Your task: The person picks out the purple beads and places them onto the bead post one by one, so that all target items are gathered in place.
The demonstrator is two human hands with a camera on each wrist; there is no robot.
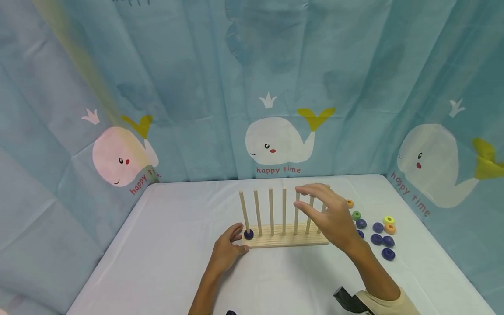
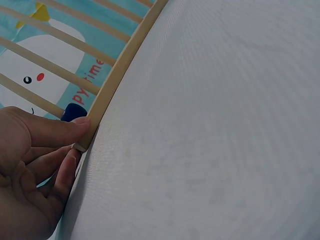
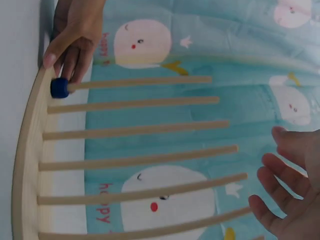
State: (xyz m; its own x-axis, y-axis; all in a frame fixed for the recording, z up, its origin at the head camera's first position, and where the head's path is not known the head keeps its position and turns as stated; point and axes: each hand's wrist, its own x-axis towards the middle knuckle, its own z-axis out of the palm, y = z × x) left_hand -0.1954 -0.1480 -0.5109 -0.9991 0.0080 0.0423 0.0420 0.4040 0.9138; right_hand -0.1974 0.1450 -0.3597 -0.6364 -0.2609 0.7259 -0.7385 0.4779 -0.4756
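Observation:
A wooden peg rack [image 1: 275, 240] stands on the table, its row of upright pegs rising from a flat base. One dark blue bead [image 1: 248, 235] sits at the bottom of the leftmost peg. My left hand [image 1: 225, 252] grips the left end of the base, the thumb [image 2: 62, 131] on its front edge and the other fingers around the end. Above the rack's right part hovers my right hand [image 1: 332, 216], thumb and fingers apart with nothing between them. In the right wrist view, that hand [image 3: 295, 185] is near the peg tips. It hides part of the rack's right end.
Loose beads lie right of the rack: several dark blue ones [image 1: 388, 254], a green one [image 1: 356, 215], a yellow one [image 1: 389, 219] and orange ones [image 1: 390, 229]. The white table [image 1: 165, 262] is bordered by a blue curtain [image 1: 197, 109] with whale prints.

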